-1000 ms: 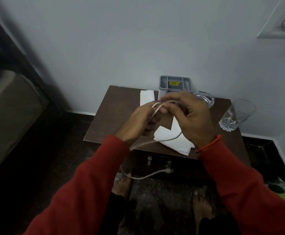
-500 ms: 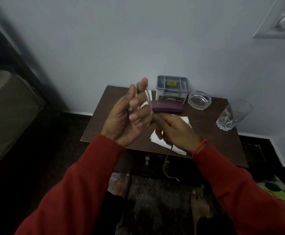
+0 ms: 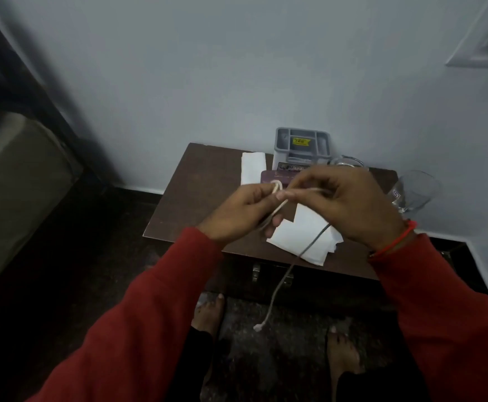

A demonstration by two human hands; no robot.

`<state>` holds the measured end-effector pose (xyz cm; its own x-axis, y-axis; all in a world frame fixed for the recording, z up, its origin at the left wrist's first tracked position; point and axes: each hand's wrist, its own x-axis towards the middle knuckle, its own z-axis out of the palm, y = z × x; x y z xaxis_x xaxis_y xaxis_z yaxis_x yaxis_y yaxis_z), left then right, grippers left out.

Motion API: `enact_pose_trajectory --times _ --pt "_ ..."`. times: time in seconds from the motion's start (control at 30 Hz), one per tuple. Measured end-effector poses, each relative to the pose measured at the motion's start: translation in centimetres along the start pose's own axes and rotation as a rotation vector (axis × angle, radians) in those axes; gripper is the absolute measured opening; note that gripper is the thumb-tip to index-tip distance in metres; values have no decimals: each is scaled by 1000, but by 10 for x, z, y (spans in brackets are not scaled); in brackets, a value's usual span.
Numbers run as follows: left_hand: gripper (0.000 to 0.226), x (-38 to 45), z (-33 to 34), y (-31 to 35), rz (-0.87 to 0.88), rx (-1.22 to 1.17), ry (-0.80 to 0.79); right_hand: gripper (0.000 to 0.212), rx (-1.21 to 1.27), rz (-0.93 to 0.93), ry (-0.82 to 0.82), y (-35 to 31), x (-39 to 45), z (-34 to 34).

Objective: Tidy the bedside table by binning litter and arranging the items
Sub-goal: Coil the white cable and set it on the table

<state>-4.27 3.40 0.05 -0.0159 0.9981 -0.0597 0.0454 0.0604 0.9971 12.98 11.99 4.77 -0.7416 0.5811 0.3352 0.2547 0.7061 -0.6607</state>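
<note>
Both hands hold a white cable (image 3: 279, 288) above the dark wooden bedside table (image 3: 196, 195). My left hand (image 3: 242, 211) grips the coiled part, with loops showing above its fingers. My right hand (image 3: 344, 204) pinches a strand stretched across to the left hand. The loose end hangs down past the table's front edge, its plug near the floor. White paper napkins (image 3: 300, 239) lie on the table under the hands, and another folded napkin (image 3: 252, 168) lies at the back.
A grey organiser (image 3: 302, 143) stands against the wall with a dark purple box (image 3: 271, 177) in front of it. A glass ashtray (image 3: 350, 163) and a drinking glass (image 3: 415, 191) sit at the right. A bed is at the left; my bare feet stand below.
My right hand rose from below the left hand to level with it, carrying the cable across. My left hand lowered and closed its fingers. The hanging end is shorter than a second ago.
</note>
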Motion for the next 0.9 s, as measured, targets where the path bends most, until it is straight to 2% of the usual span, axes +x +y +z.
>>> enact_pose_trajectory --times 0.13,0.2,0.3,0.37,0.43,0.47,0.53,0.63,0.7,0.77,0.8,0.9 --pt "43 -7 2 8 -196 -338 -260 15 151 4 111 21 4 -12" --pt "44 -10 4 13 -190 -477 -355 16 273 27 137 28 4 -12" --pt "39 -10 9 15 -106 -623 -381 12 439 72 89 33 1 8" --pt "33 -8 8 14 -20 -732 -362 22 464 178 -2 37 -2 27" --pt "29 -6 4 15 85 -897 -289 27 369 299 -159 37 -7 42" --pt "28 -5 2 17 123 -987 -204 28 314 352 -281 35 -10 47" --pt "27 -1 -1 18 183 -1061 66 29 275 430 -522 24 -16 52" --pt "19 7 -8 11 260 -919 398 21 230 387 -719 5 -18 49" --pt "17 9 -13 1 235 -586 491 21 118 256 -637 2 -14 42" --pt "18 9 -14 -6 178 -223 477 17 -13 113 -421 3 -8 30" --pt "20 8 -14 -8 130 -127 431 15 -38 83 -315 5 -5 23" --pt "28 5 -9 -5 -6 -74 238 10 -61 36 -100 16 -4 4"
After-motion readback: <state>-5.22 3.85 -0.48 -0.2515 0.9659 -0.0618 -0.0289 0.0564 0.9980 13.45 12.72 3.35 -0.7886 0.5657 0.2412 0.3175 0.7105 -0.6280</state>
